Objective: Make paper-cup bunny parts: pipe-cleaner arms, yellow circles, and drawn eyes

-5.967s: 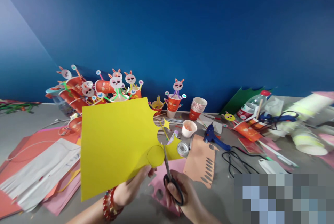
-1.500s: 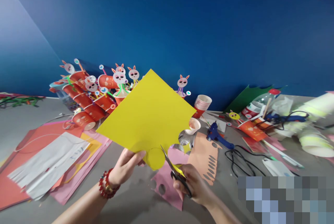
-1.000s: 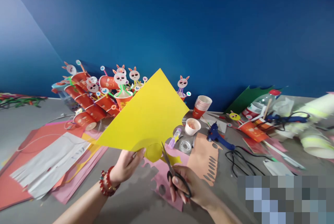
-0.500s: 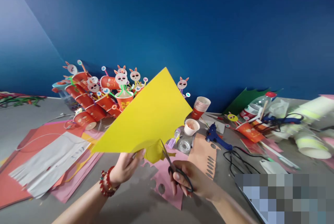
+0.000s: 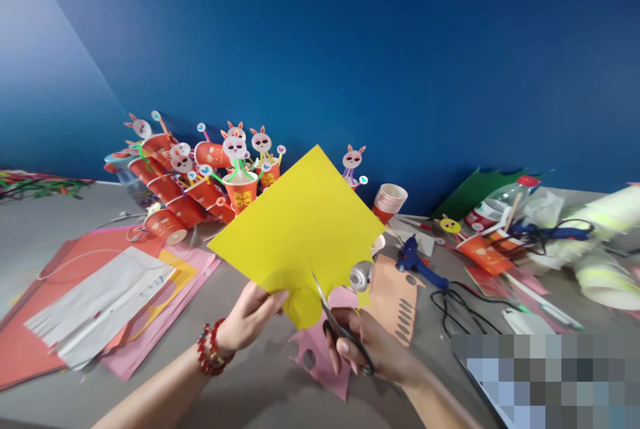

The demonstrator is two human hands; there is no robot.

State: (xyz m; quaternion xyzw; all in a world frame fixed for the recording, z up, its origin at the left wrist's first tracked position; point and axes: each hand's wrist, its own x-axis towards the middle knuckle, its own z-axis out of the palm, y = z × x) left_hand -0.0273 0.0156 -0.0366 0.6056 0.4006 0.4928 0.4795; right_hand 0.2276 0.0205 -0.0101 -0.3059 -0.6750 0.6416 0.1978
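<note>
Your left hand pinches the yellow card above the table; your right hand grips scissors at its edge. The card seems light, bendy, easily creased: pinch it beside the drawn circle.

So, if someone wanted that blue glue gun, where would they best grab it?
Probably round the handle of the glue gun, from above on the near side: it is the long, slim part slanting nearer and rightward, while the bulkier body lies farther back. The black cord loops beside it, so mind that.
</note>
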